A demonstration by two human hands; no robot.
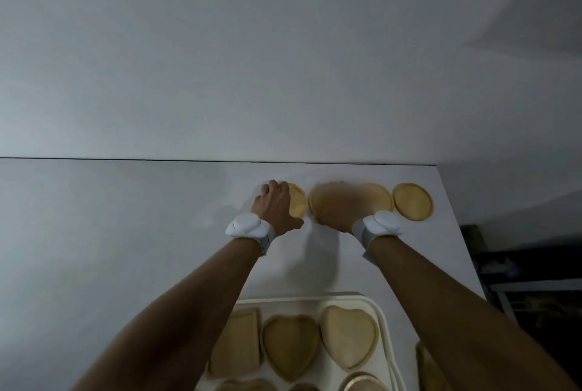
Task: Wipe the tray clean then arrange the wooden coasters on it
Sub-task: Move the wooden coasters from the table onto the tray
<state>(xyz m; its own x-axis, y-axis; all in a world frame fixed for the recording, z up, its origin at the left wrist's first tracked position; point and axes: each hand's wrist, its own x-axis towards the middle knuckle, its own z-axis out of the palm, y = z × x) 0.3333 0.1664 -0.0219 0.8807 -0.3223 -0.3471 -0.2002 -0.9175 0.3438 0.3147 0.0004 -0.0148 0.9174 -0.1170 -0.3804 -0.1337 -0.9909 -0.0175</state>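
Note:
A cream tray (pixel 385 327) lies at the near edge of the white table and holds two heart-shaped wooden coasters (pixel 291 343), a rectangular coaster (pixel 237 346) and parts of others cut off by the frame. At the far side of the table lie three round wooden coasters. My left hand (pixel 275 206) lies over the left round coaster (pixel 298 203), fingers curled on its far rim. My right hand (pixel 338 211) is blurred over the larger middle round coaster (pixel 379 197); its grip is unclear. The right round coaster (pixel 413 200) lies untouched.
The table's right edge (pixel 463 233) runs close beside the round coasters, with a dark floor area beyond it. A plain wall stands directly behind the table. Another wooden piece (pixel 425 365) shows right of the tray. White bands sit on both wrists.

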